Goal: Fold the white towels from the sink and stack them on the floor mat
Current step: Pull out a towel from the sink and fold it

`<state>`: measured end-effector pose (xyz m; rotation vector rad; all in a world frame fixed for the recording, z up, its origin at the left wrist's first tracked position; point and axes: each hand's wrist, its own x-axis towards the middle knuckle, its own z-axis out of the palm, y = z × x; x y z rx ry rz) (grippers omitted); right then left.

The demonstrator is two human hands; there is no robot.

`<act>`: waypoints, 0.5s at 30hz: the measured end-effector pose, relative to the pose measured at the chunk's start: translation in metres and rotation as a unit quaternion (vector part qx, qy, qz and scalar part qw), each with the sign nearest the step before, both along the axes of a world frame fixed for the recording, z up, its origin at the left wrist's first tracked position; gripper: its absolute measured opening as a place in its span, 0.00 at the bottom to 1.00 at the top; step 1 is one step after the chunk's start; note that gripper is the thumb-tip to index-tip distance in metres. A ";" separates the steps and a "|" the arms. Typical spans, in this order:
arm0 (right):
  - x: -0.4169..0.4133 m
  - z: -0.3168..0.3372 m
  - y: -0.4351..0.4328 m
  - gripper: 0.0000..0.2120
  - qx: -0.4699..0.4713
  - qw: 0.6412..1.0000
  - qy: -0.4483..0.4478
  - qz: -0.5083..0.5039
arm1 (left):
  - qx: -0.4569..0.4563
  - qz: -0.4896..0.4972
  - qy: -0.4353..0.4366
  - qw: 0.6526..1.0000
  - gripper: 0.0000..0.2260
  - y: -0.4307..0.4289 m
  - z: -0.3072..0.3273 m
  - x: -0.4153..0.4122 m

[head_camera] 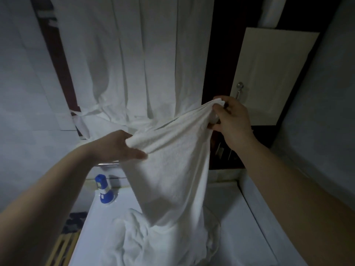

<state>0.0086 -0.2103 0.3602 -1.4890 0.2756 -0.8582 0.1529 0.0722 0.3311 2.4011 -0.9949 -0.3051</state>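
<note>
Nearest the camera, the sink (249, 217) holds a crumpled heap of white towels (134, 244), which fills most of the basin. The lifted towel (172, 160) hangs straight down into that heap, and its lower end appears to touch or be tangled with it. If it is raised quickly, it may well drag a second towel over the rim.

The left hand (117, 148) grips one bunched upper corner between thumb and fingers. The right hand (232, 116), higher and further out, pinches the other corner in a tight wad. Both hold gathered cloth, not flat corners, so the top edge sags and slants. A fold begun like this would likely come out crooked, and the left hand's hold looks loose enough for its corner to slip.

A blue spray bottle (104, 190) stands on the ledge just left of the hanging towel, where a sideways swing could knock it over.

Behind hangs a white curtain (134, 64), close enough for the towel to brush it, and a cabinet door (272, 73) is on the right.

I cannot make out the floor mat with certainty.
</note>
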 end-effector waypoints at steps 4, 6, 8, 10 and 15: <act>-0.001 0.011 0.001 0.08 0.002 1.000 -0.015 0.002 | -0.154 0.001 0.044 0.987 0.18 0.005 0.005 0.005; -0.003 0.020 0.003 0.08 0.002 1.000 -0.030 0.002 | -0.273 0.024 0.101 0.957 0.21 0.006 0.006 0.005; -0.005 0.032 0.005 0.07 -0.003 0.999 -0.043 0.005 | -0.389 0.070 0.117 0.911 0.16 0.001 0.013 0.002; -0.006 0.043 0.006 0.07 -0.010 0.999 -0.052 0.014 | -0.446 0.120 0.086 0.883 0.07 -0.007 0.024 -0.002; -0.006 0.072 0.008 0.09 -0.008 0.997 -0.077 0.014 | -0.387 0.098 -0.082 0.913 0.12 -0.003 0.044 -0.008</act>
